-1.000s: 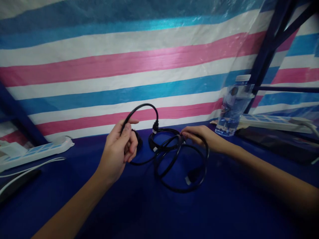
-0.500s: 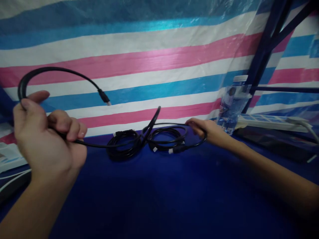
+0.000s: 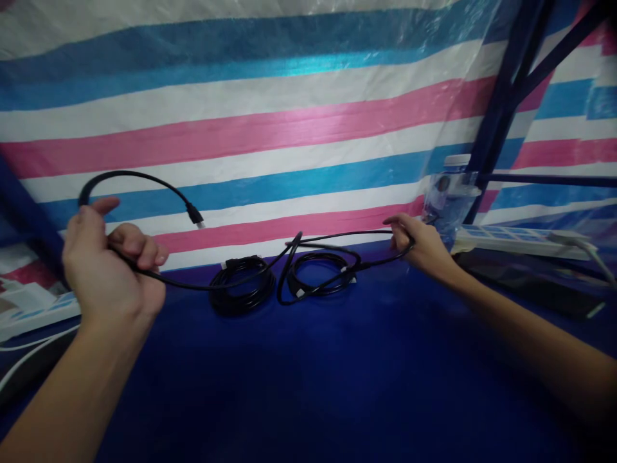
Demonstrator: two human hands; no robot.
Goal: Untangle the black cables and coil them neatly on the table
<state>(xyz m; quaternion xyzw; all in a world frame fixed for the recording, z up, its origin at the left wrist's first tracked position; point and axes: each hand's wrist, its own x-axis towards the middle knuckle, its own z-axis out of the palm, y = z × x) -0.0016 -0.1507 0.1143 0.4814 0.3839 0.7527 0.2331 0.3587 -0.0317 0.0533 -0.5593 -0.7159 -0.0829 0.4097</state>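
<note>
My left hand (image 3: 116, 263) is raised at the left, fingers closed around a black cable (image 3: 180, 283). One end of it arcs up over the thumb and hangs free, showing a plug (image 3: 195, 215) with a pale metal tip. The cable runs on to the right in loose loops, and my right hand (image 3: 414, 238) pinches it near the bottle. Below the stretched cable, two coiled black cables lie on the blue table: a left coil (image 3: 241, 302) and a right coil (image 3: 308, 258), with pale connector ends showing. Part of the cable crosses in front of the right coil.
A clear plastic bottle (image 3: 450, 209) with a white cap stands behind my right hand. A white power strip (image 3: 520, 242) and a dark flat object (image 3: 525, 283) lie at the right. Another power strip (image 3: 43, 315) sits at the left. Striped sheeting (image 3: 289, 128) hangs behind the blue table (image 3: 308, 386).
My right hand has moved right with the cable, and the loops between my hands have opened out and lowered. My left hand sits a little lower and further right in view.
</note>
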